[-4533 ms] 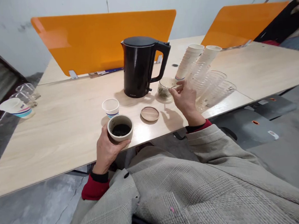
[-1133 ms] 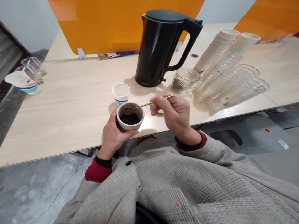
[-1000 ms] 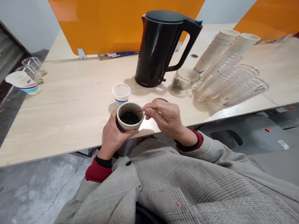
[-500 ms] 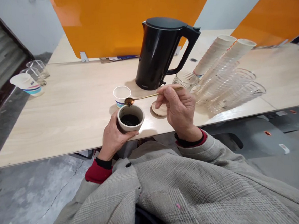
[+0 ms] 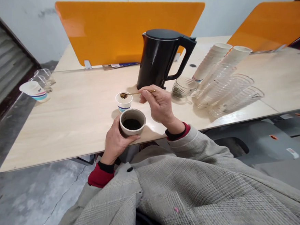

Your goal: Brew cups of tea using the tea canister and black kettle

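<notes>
A pale wood-grain table (image 5: pixel 71 131) stands before a whitish wall (image 5: pixel 225 11). Two orange panels (image 5: pixel 108 33) rise toward its far edge. A slatted shutter (image 5: pixel 2 64) lies past the left edge, cracked grey floor (image 5: pixel 42 195) and grey seats (image 5: pixel 260 146) below the near edge.

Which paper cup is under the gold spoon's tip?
The white paper cup just beyond the round grey cup; the spoon is clear of the far-left cup and the stacked paper cups.
</notes>
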`<act>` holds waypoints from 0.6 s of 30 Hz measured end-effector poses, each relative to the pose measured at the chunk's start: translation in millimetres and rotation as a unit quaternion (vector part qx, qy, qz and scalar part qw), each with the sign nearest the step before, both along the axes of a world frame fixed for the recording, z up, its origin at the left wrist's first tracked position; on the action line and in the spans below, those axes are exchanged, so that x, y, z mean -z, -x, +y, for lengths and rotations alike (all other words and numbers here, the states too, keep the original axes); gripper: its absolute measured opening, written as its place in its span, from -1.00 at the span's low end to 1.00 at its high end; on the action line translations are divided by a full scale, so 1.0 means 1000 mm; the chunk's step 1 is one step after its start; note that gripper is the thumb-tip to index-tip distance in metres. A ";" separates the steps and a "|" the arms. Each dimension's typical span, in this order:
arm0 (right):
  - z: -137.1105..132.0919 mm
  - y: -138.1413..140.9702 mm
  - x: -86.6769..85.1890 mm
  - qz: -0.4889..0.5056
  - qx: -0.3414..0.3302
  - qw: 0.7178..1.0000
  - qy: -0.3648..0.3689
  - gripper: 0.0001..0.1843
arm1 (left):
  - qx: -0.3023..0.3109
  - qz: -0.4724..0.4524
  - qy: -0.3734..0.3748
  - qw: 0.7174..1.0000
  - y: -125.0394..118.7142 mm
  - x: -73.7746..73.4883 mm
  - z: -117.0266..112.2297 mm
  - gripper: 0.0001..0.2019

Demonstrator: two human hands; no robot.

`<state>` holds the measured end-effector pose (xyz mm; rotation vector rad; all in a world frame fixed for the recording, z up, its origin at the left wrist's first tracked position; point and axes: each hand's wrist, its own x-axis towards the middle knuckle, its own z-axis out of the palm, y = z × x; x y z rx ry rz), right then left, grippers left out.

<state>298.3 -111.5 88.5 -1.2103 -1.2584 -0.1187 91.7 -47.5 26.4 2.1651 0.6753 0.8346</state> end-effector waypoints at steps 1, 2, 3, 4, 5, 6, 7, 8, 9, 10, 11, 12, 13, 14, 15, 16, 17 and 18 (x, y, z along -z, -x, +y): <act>-0.001 0.000 -0.001 0.019 -0.001 1.000 -0.005 -0.65 | 0.000 0.000 0.000 1.000 0.000 0.000 0.000 -0.05; -0.002 0.000 -0.002 0.043 -0.001 0.999 -0.011 -0.64 | 0.000 0.000 0.000 1.000 0.000 -0.001 0.000 -0.05; -0.003 -0.001 -0.002 0.072 0.000 0.997 -0.017 -0.62 | 0.001 0.000 0.001 1.000 0.000 -0.001 0.000 -0.05; -0.005 -0.002 -0.002 0.103 0.005 0.994 -0.023 -0.61 | 0.002 0.000 0.002 1.000 0.000 -0.002 0.000 -0.06; -0.006 -0.005 -0.003 0.135 0.014 0.990 -0.030 -0.59 | 0.003 0.000 0.003 1.000 0.001 -0.002 0.000 -0.06; -0.009 -0.010 -0.003 0.165 0.026 0.985 -0.037 -0.58 | 0.004 0.000 0.003 1.000 0.001 -0.003 0.000 -0.06; -0.012 -0.016 -0.003 0.190 0.039 0.980 -0.047 -0.57 | 0.004 -0.002 0.004 1.000 0.001 -0.003 0.000 -0.07; -0.016 -0.024 -0.004 0.209 0.053 0.975 -0.059 -0.57 | 0.004 -0.005 0.003 1.000 0.001 -0.003 0.000 -0.07; -0.022 -0.033 -0.006 0.221 0.070 0.970 -0.073 -0.56 | 0.003 -0.010 0.001 1.000 0.001 -0.003 0.000 -0.08; -0.030 -0.043 -0.007 0.226 0.090 0.966 -0.087 -0.55 | 0.001 -0.013 0.000 1.000 0.001 -0.003 0.000 -0.09; -0.038 -0.054 -0.009 0.225 0.113 0.963 -0.099 -0.54 | -0.001 -0.016 -0.002 1.000 0.001 -0.002 0.001 -0.09; -0.048 -0.065 -0.011 0.221 0.139 0.959 -0.111 -0.53 | -0.004 -0.017 -0.004 1.000 0.001 -0.002 0.001 -0.10; -0.057 -0.075 -0.012 0.216 0.166 0.954 -0.121 -0.52 | -0.006 -0.016 -0.006 1.000 0.001 -0.001 0.001 -0.10; -0.067 -0.084 -0.013 0.211 0.193 0.949 -0.132 -0.52 | -0.010 -0.015 -0.008 1.000 0.001 -0.001 0.002 -0.10; -0.075 -0.093 -0.012 0.208 0.219 0.942 -0.144 -0.52 | -0.014 -0.013 -0.010 1.000 0.001 0.000 0.002 -0.10; -0.082 -0.100 -0.011 0.205 0.242 0.935 -0.156 -0.52 | -0.019 -0.010 -0.013 1.000 0.001 0.000 0.002 -0.09; -0.087 -0.107 -0.009 0.202 0.264 0.929 -0.165 -0.53 | -0.024 -0.006 -0.016 1.000 0.001 0.001 0.003 -0.09; -0.091 -0.112 -0.006 0.197 0.284 0.923 -0.171 -0.53 | -0.027 -0.002 -0.020 0.999 0.001 0.001 0.003 -0.09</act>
